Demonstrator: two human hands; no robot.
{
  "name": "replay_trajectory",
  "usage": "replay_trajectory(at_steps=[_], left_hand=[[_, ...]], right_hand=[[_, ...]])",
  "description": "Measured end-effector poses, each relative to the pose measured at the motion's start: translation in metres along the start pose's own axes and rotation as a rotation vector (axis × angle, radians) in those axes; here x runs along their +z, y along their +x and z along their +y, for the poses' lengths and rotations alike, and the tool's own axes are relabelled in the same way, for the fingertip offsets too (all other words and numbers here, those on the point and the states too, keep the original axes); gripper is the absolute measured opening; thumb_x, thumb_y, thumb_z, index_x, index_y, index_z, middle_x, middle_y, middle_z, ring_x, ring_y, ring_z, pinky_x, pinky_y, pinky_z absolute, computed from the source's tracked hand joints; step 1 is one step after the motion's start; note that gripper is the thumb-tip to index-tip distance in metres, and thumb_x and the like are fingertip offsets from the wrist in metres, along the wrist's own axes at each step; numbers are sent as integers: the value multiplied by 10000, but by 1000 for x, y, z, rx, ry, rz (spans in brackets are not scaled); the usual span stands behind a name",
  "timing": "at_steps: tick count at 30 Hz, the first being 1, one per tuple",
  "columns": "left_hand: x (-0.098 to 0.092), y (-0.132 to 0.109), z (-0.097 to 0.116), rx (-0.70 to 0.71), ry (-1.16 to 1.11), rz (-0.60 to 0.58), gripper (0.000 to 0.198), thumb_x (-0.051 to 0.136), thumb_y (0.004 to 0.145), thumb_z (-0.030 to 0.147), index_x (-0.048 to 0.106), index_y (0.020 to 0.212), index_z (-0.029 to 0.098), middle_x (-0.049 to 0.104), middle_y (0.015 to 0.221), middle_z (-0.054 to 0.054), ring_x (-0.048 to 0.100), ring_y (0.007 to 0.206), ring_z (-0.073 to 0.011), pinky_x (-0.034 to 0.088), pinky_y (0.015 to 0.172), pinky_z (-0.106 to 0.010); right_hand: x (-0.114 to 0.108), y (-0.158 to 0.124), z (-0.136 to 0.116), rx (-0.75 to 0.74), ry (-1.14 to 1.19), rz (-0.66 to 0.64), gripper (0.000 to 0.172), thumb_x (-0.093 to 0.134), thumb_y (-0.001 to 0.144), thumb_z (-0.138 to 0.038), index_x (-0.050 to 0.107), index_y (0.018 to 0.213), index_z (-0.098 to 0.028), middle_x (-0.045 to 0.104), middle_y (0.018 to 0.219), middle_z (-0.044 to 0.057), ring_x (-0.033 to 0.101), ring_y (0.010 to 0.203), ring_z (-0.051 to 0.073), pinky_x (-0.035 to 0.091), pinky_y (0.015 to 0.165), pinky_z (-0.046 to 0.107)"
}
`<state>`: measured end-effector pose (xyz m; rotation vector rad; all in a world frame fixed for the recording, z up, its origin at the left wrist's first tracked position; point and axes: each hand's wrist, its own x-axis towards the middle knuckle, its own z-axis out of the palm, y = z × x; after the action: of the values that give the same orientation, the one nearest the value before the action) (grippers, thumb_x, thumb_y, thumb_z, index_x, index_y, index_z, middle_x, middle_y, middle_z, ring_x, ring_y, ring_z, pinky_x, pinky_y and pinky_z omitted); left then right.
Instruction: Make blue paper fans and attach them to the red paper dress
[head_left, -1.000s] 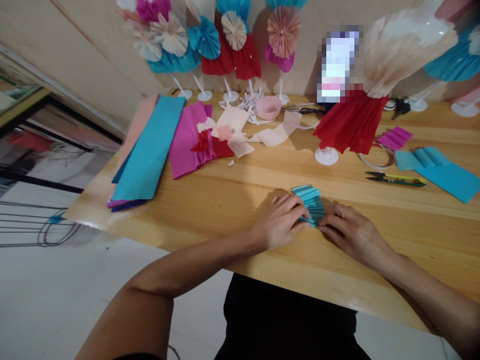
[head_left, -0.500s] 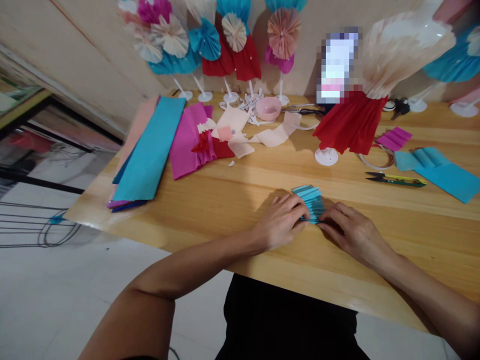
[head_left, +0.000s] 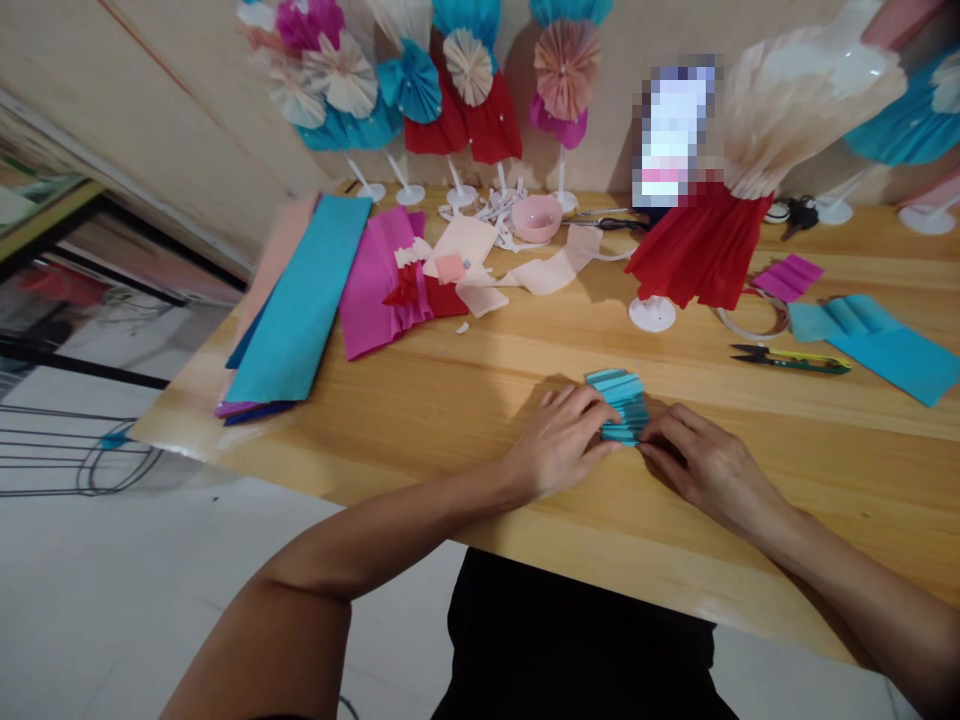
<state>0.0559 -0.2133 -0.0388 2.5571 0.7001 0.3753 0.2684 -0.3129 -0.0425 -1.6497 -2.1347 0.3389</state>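
Left hand and right hand pinch the pleated blue paper at its near end, the best hold; likely light, limp, crushable

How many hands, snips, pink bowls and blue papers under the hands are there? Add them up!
Hands: 2, left hand and right hand
Pleated blue paper under the hands: 1
Yellow-green snips: 1
Pink bowl: 1
Total: 5
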Motion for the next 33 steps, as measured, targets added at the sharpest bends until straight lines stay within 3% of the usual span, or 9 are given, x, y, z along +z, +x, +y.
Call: replay_trajectory(at_steps=[11,20,33], left_hand=[[-1,1,1,0,-9,-20,177,543,951,348,610,1074,239,582,1148,-33,527,1107,-198,399,945,-390],[-1,2,3,-4,21,-4,141,524,956,294,610,1048,230,592,1107,-36,527,1082,-212,397,935,-400],[-2,2,3,17,1,-21,121,504,958,264,597,1022,218,594,1109,-42,533,1089,-216,414,903,-388]], right_hand=[[2,0,0,23,2,-2,110,513,962,-275,580,1025,-214,611,977,56,621,829,180,499,714,309],[4,0,3,68,-38,46,280,569,937,-367,542,1165,-207,628,932,56,628,762,179,480,604,284],[2,1,4,63,-65,30,130,509,969,-303,604,1008,-223,598,943,49,616,774,168,503,682,296]])
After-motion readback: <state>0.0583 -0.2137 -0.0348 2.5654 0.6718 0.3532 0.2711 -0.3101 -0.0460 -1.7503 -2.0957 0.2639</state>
